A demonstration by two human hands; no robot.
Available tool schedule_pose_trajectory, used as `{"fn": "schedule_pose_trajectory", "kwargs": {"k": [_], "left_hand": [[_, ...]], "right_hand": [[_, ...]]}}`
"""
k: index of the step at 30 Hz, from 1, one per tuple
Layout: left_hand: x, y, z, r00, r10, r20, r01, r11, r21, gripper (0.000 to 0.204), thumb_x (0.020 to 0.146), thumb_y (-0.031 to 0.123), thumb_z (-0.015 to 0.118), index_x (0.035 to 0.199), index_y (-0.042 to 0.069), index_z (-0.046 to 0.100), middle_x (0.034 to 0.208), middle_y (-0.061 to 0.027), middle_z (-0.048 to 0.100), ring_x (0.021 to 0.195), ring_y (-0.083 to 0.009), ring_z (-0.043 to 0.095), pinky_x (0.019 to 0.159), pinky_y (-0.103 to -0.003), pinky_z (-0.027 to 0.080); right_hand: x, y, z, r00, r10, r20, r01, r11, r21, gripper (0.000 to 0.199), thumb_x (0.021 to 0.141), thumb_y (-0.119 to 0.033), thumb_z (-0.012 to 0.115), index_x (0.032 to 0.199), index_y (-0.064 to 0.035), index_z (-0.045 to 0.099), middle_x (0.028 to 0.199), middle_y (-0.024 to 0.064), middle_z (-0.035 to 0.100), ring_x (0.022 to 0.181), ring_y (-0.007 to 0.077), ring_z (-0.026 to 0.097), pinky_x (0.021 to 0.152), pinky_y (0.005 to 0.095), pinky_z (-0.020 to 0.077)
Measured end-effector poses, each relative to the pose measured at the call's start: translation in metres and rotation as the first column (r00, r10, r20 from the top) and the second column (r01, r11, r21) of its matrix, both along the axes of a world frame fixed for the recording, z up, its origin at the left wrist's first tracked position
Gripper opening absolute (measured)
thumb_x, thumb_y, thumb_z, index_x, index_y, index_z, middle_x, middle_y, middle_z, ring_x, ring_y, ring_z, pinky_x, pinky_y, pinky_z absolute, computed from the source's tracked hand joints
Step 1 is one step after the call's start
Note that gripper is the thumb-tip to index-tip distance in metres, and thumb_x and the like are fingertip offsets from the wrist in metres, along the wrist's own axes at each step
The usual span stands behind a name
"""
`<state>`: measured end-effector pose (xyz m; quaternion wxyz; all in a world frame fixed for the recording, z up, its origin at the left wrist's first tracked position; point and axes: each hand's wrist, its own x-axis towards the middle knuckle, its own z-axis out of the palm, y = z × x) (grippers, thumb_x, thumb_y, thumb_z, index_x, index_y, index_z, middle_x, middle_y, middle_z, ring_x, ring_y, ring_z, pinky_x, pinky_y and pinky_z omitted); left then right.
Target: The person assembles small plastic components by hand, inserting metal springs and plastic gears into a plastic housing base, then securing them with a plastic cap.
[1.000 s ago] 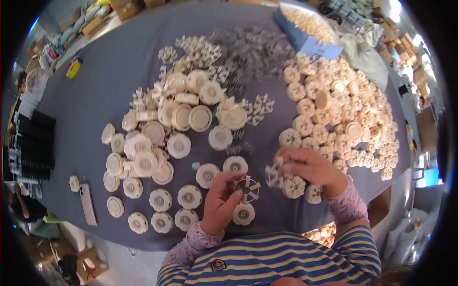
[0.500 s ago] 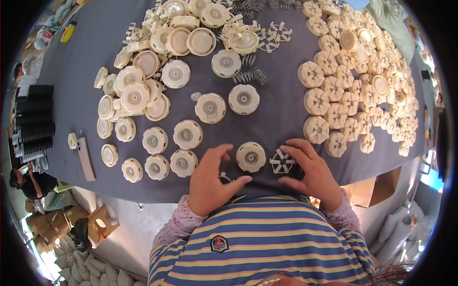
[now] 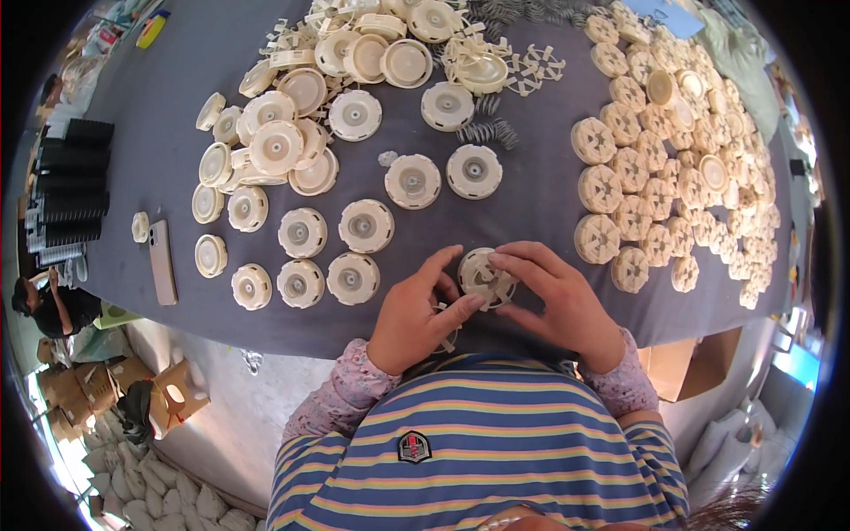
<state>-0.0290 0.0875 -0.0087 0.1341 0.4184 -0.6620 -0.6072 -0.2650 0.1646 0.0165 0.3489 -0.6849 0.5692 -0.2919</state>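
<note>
Close in front of me, a round cream plastic cap lies between my hands, with a white spoked ring over its face. My left hand curls around the cap's left side, its thumb at the lower edge. My right hand grips the spoked ring from the right, between thumb and fingers. Part of another white spoked ring shows beneath my left hand, mostly hidden. Several similar cream caps with coil springs in them, such as this cap, stand to the left.
A heap of cream caps and spoked rings fills the back left and middle, beside loose springs. Rows of spoked cream assemblies cover the right. At left lie a phone and stacked black parts. A person sits beyond.
My right hand has moved left with the spoked ring, which has gone from the cloth onto the cap. My left hand has closed in on the cap. The whole view has shifted slightly.
</note>
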Motion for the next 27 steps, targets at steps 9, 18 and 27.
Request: {"fn": "schedule_pose_trajectory", "kwargs": {"k": [9,18,27], "left_hand": [[-0.009,0.001,-0.005,0.999,0.047,0.009,-0.047,0.998,-0.041,0.047,0.097,0.018,0.076,0.139,0.005,0.063,0.083,-0.0134,0.071,0.067,-0.0251,0.068,0.064,-0.036,0.054],[-0.002,0.002,0.002,0.91,0.337,-0.24,-0.29,0.933,0.212,0.029,0.107,0.011,0.062,0.135,0.002,0.064,0.092,-0.0077,0.068,0.08,-0.0113,0.065,0.069,-0.027,0.051],[-0.052,-0.022,0.01,0.956,0.042,-0.29,-0.222,0.751,-0.622,0.044,0.093,0.018,0.076,0.132,0.0,0.064,0.123,-0.0185,0.069,0.115,-0.0411,0.064,0.104,-0.048,0.048]], "right_hand": [[0.005,-0.007,-0.012,0.997,0.0,-0.079,0.002,1.0,0.021,0.064,0.081,-0.012,0.086,0.141,-0.0064,0.063,0.134,0.0132,0.062,0.117,0.0346,0.067,0.098,0.0417,0.0583],[-0.004,-0.001,0.016,0.994,-0.092,-0.051,0.091,0.995,-0.035,0.073,0.079,-0.03,0.093,0.141,-0.0067,0.064,0.127,0.0146,0.065,0.111,0.0288,0.068,0.092,0.0392,0.058],[-0.078,-0.045,0.024,0.757,-0.497,0.424,0.304,0.842,0.445,0.017,0.102,-0.013,0.069,0.115,-0.0024,0.07,0.084,0.0037,0.071,0.071,0.0093,0.067,0.064,0.0257,0.0544]]}}
